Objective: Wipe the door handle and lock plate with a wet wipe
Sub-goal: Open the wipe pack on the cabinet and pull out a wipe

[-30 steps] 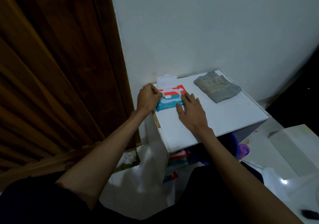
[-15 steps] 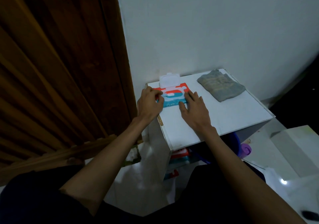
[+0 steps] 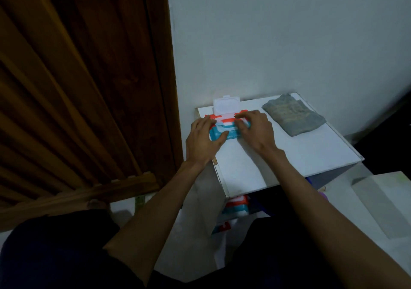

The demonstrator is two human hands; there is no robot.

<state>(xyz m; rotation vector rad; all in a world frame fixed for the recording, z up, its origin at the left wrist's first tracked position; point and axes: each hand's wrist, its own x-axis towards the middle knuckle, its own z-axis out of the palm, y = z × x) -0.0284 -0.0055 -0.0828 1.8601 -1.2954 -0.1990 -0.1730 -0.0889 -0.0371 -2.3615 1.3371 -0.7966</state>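
Observation:
A red and blue wet wipe pack (image 3: 224,131) lies at the back left corner of a white table (image 3: 289,155), its white flip lid (image 3: 226,104) standing open against the wall. My left hand (image 3: 203,140) grips the pack's left end, thumb across its front. My right hand (image 3: 254,129) rests on the pack's right part, fingertips at the opening in the middle. No wipe is visible between the fingers. The brown wooden door (image 3: 77,77) fills the left side; its handle and lock plate are out of view.
A folded grey cloth (image 3: 292,117) lies at the table's back right. Under the table sit another wipe pack (image 3: 236,206) and a dark blue container. A white wall stands behind. A pale box (image 3: 387,199) is on the floor at the right.
My right hand has moved up from the table in front of the pack onto the pack's opening. My left hand has opened from a fist into a grip on the pack's left end.

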